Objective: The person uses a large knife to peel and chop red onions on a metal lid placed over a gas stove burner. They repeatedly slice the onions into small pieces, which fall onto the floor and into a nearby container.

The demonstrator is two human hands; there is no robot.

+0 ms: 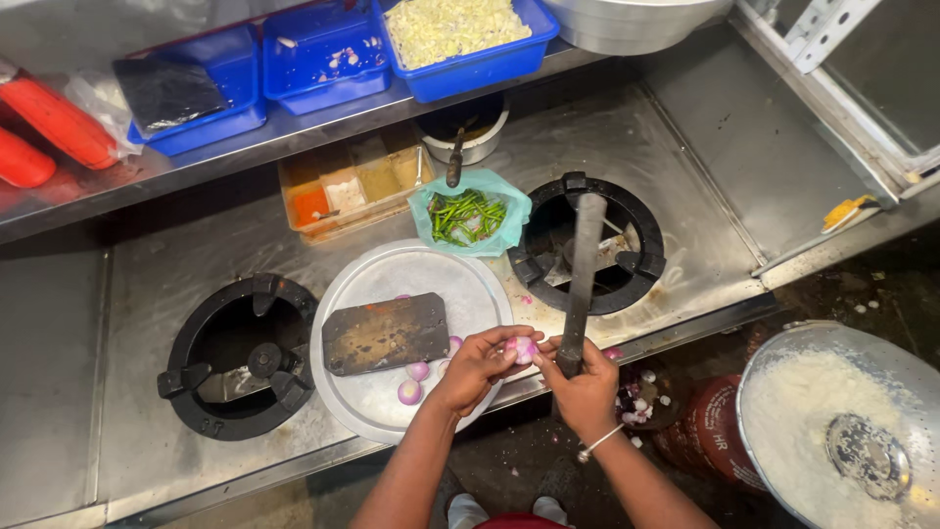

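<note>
The big shiny steel tabletop (685, 196) has two black round gas burners set into it, one near the left front (240, 358) and one near the right back (587, 243). Between them, at the front edge, sits a wide round silver metal tray (392, 269). A flat dark cutting slab (385, 333) lies on the tray, and a few small peeled pink onions (411, 390) rest beside it, close to the hands so they are easy to grab.

Behind the tray is a green plastic bag of long green chillies (468, 216), and an orange box with spice powders (343, 191). On the shelf at the back stand blue plastic tubs (323, 59).

At the front edge of the tabletop, the left hand (480, 364) is closed around a small pink onion (524, 348), lifting it just off the tray. The right hand (585, 384) is wrapped tight on the handle of a long dark knife (583, 279), whose blade points away over the right burner. The two hands are touching, so the onion stays steady by the knife.
</note>
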